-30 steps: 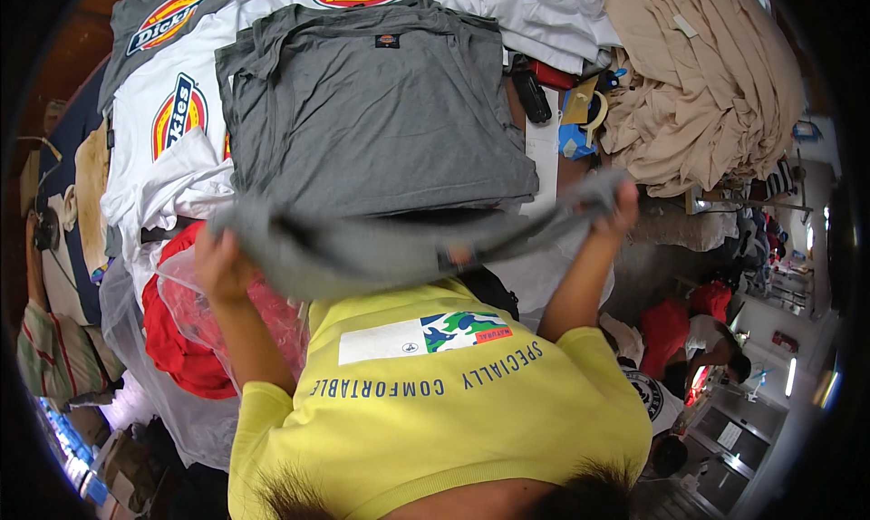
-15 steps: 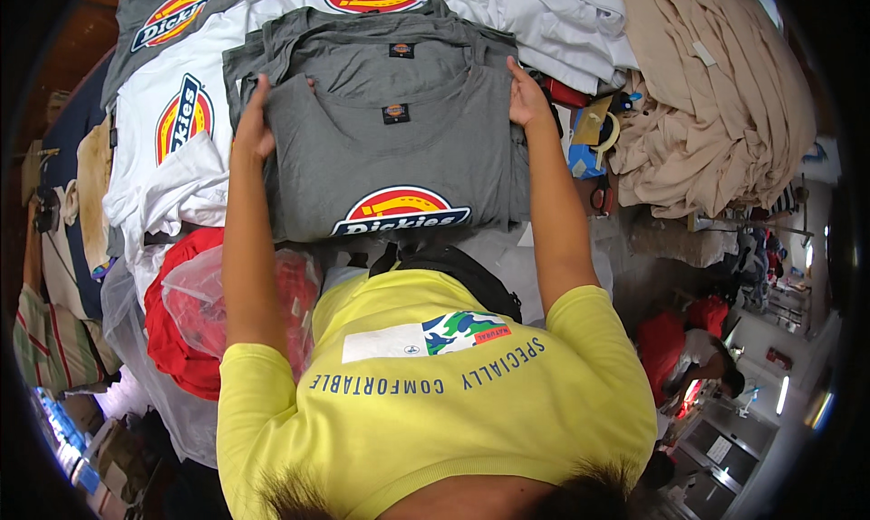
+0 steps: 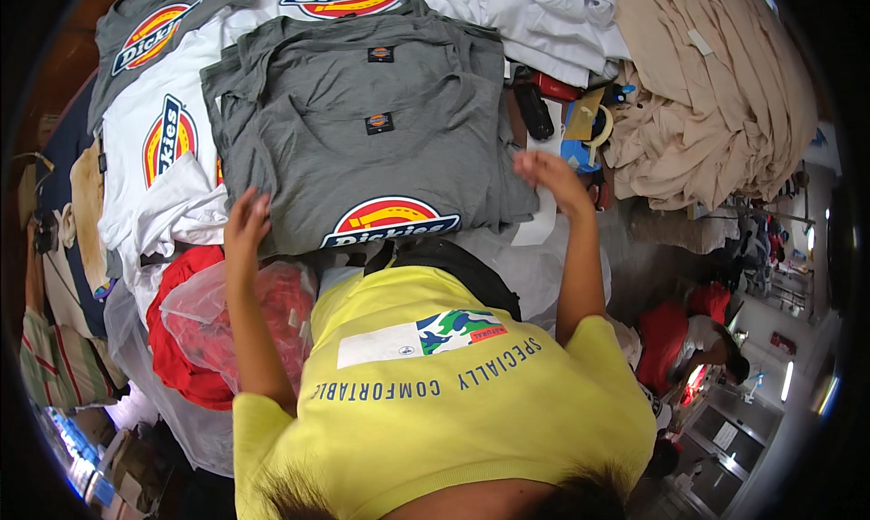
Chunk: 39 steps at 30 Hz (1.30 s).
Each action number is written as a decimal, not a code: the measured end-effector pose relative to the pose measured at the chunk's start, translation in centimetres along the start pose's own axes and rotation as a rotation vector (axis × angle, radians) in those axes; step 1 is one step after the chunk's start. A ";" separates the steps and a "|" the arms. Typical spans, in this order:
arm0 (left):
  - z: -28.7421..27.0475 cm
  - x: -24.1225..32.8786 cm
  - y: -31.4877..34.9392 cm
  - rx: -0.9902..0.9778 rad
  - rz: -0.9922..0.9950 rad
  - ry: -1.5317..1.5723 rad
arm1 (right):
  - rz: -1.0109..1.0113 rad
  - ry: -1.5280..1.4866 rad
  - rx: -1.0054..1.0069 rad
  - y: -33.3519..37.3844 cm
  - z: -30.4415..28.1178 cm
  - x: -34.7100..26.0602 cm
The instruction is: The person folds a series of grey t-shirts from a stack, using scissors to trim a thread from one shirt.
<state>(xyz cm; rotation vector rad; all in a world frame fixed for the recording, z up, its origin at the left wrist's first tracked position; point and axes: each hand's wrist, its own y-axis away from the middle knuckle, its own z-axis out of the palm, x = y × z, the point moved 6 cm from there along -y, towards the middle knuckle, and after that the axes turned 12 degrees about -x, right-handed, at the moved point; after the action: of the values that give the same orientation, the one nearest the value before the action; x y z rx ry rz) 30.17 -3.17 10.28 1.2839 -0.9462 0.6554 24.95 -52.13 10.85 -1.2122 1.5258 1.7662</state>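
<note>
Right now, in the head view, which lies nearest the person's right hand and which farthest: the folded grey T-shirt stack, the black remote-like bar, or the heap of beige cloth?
From the right hand:
1. Folded grey T-shirt stack, just to its left.
2. Black remote-like bar, above it.
3. Heap of beige cloth, far upper right.

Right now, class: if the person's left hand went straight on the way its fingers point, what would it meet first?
The left hand points at the grey T-shirt on top of the stack; it would likely meet its lower left edge first, though depth is unclear.
</note>
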 end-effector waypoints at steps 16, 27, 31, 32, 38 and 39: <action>2.8 -13.9 4.1 -0.101 0.177 0.115 | 0.079 0.753 0.216 5.6 6.7 13.0; 2.6 -14.3 3.7 -0.253 0.146 -0.252 | -0.138 -0.325 0.133 10.4 2.8 12.9; 4.4 -13.7 4.8 -0.260 0.147 -0.279 | -0.184 -0.507 0.090 9.7 2.8 13.6; 4.6 -13.2 4.9 -0.274 0.141 -0.585 | -0.189 -0.524 0.082 9.4 2.8 13.7; 3.7 -10.6 6.0 -0.235 -0.039 -1.505 | -0.211 -0.547 0.125 9.9 1.0 16.2; 2.7 -10.2 6.8 -0.177 -0.014 -1.517 | -0.196 -0.549 0.138 9.9 0.9 16.7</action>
<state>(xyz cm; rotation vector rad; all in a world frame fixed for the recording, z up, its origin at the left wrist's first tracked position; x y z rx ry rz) 18.86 -3.50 4.88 1.5313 -2.1106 -0.5984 8.55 -56.59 1.37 -0.6987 1.1405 1.6518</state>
